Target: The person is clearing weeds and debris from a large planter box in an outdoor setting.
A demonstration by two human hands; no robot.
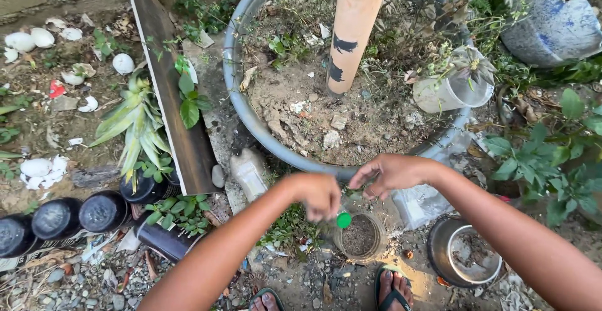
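Directly below both hands, a clear cup (pixel 359 237) stands upright on gravelly ground, part-filled with dark soil. Left hand (pixel 321 195) is curled closed around something small; a green cap (pixel 343 220) shows at its lower edge, just over the cup rim. Whether the fingers pinch the cap itself or a thing it belongs to, I cannot tell. Right hand (pixel 392 174) hovers above the cup, fingers spread and slightly bent, holding nothing.

Handling judgement: cup looks thin, light plastic, likely to flex if squeezed; soil adds a little weight low down. Best taken by the wall near the rim, or cradled under the base. Cap is small, hard, easy to drop.

Outward: a metal pot (pixel 464 254) sits right of the cup, near but apart. Behind the hands, a large grey basin (pixel 241 107) holds dry soil, stones and a tan post (pixel 354 29) bearing black marks. A translucent plastic cup (pixel 448 91) with a plant leans inside the basin at right. A dark plank (pixel 172 91) slants at left. Dark bottles (pixel 56 218) lie in a row at lower left, bottoms toward the camera. White shells (pixel 31 38) scatter at upper left. A blue-white container (pixel 555 16) sits in the upper right corner. Sandalled feet (pixel 392 289) show at the bottom edge.
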